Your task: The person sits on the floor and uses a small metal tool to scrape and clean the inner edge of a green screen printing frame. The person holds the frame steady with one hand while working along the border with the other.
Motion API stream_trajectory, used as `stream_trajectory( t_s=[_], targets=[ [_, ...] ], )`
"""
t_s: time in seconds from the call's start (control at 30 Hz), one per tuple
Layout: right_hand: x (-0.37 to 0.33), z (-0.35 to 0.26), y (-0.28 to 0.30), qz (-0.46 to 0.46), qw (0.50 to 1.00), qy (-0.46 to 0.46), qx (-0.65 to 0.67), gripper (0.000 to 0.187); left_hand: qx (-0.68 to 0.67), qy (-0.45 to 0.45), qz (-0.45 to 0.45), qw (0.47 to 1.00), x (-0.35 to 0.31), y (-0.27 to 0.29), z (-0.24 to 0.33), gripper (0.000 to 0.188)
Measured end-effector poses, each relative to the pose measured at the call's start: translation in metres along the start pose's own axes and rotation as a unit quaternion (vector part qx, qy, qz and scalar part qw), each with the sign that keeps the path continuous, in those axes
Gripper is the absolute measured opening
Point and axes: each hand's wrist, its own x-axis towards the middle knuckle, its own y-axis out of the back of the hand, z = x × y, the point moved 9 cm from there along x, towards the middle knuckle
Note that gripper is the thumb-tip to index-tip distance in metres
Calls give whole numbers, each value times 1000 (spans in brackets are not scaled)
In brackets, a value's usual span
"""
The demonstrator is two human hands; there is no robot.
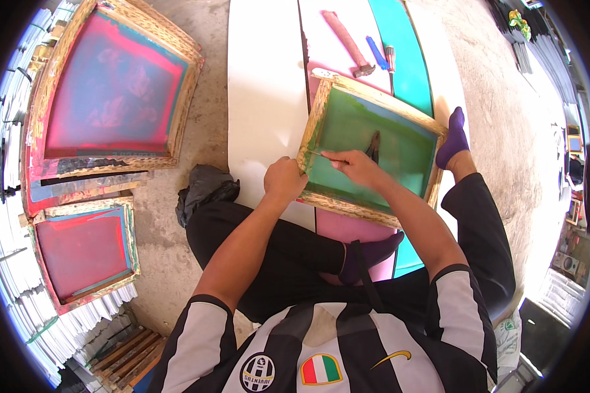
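Observation:
A wooden screen-printing frame [347,203] with green mesh [347,124] lies slanted before me. My left hand [285,180] is closed on the near end of its left bar, the fingertips partly hidden. Over the mesh, my right hand [357,167] pinches a thin tool [317,153], whose narrow tip points at the left bar; most of the tool is hidden by the fingers. Dark pliers [374,145] rest on the mesh just beyond my right hand.
Beyond the frame lie a hammer [347,42], a blue tool [376,52] and a screwdriver [391,59] on coloured boards [265,85]. Two pink-meshed frames [115,85] [82,252] stand at left. A black plastic bag [206,190] sits beside my knee. My purple-socked foot [453,137] touches the frame's right side.

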Motion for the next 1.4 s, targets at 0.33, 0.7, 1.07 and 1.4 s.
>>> stream_trajectory(
  t_s=[0.33,0.7,1.07,1.4],
  targets=[
    [4,1,8,45,995,31,-86,42,1,10,3,1000,1,-6,-8,34],
    [-26,-12,13,79,986,-57,-139,42,-11,21,-36,999,-2,-2,-1,35],
    [-33,-43,11,83,959,-64,-265,40,-15,19,-9,1000,-2,0,-3,36],
    [-34,-61,5,73,945,-81,-310,42,-6,17,-31,999,-3,1,1,33]
  ],
)
